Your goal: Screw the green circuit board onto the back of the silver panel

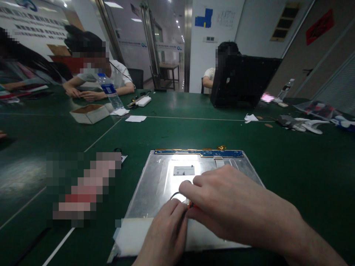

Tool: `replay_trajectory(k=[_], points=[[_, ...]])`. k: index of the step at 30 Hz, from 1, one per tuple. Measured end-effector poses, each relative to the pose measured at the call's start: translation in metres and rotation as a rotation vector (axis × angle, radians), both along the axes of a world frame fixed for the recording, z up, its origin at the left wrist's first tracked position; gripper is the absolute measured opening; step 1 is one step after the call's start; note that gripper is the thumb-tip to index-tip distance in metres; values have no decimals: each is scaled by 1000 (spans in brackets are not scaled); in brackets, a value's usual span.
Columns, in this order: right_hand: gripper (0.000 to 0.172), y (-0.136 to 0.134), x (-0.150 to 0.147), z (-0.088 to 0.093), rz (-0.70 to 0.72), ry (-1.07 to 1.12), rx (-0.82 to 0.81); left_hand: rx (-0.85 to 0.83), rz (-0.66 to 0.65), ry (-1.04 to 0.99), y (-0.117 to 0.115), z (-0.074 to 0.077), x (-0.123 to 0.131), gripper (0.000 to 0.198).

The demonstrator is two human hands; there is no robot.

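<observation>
Here left hand and right hand, touching, pinch a wire atop the metal panel.

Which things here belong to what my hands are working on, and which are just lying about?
In hand: left hand and right hand, both at the thin black wire on the metal-backed panel; blue circuit strip along its far edge.
Lying about: cardboard box, water bottle, white paper slip, black laptop, all farther up the green table.

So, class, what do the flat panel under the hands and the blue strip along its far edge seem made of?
The panel: probably sheet metal, dull silver, with a bright glare. The blue strip: likely circuit board, with gold-coloured contacts.
</observation>
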State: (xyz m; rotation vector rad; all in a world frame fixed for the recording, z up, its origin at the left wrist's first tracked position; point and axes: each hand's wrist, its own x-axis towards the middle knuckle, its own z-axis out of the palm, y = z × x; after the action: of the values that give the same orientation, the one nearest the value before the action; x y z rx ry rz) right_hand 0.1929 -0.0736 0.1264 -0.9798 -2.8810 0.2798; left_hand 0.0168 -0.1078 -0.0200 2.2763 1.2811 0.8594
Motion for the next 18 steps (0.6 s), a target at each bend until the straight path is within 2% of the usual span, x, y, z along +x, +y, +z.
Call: replay_trajectory(k=[3,9,18], points=[[9,-1,1,0,6,23,-13,-11,1,-6,0,-1,0,19],[21,-1,3,1,42,15,-49,-20,10,3,0,0,0,18],[13,1,0,-2,13,-4,11,16,4,-10,0,-1,0,18]])
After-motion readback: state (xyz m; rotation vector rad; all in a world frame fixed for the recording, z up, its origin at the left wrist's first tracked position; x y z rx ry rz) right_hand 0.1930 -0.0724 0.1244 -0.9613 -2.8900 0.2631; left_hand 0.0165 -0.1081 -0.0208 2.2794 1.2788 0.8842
